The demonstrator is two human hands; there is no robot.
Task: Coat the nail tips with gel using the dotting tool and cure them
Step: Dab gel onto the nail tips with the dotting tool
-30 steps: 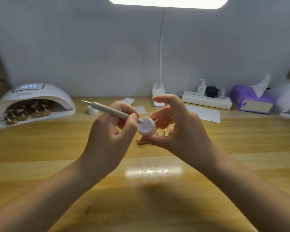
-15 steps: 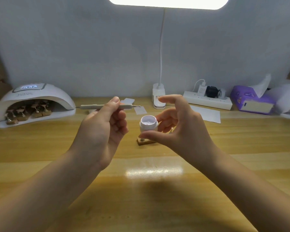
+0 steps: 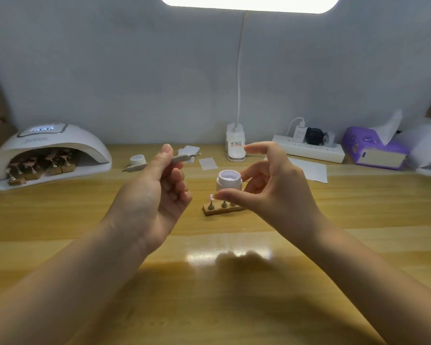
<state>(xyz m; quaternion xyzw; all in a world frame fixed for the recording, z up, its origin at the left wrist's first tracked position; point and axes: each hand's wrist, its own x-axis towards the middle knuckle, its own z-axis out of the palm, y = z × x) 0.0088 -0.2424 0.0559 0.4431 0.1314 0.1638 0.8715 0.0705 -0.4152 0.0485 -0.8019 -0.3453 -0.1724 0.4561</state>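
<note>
My left hand (image 3: 157, 190) pinches the grey dotting tool (image 3: 182, 158) between thumb and fingers, the tool lying roughly level with its metal tip pointing right. My right hand (image 3: 274, 188) holds a small open white gel jar (image 3: 229, 181) between thumb and fingers above the table. Below the jar a wooden nail-tip stand (image 3: 222, 209) with small nail tips on metal posts sits on the table, partly hidden by my right hand. A white curing lamp (image 3: 47, 153) at the far left has several more stands of tips inside.
A jar lid (image 3: 137, 160) lies behind my left hand. White paper pieces (image 3: 208, 163), a clip-lamp base (image 3: 235, 143), a power strip (image 3: 309, 150) and a purple tissue pack (image 3: 373, 148) line the back of the wooden table (image 3: 209, 295).
My left hand lifted the dotting tool's tip out of the jar and drew it back to the left, turning the tool level. The jar was tilted upright and lowered slightly.
</note>
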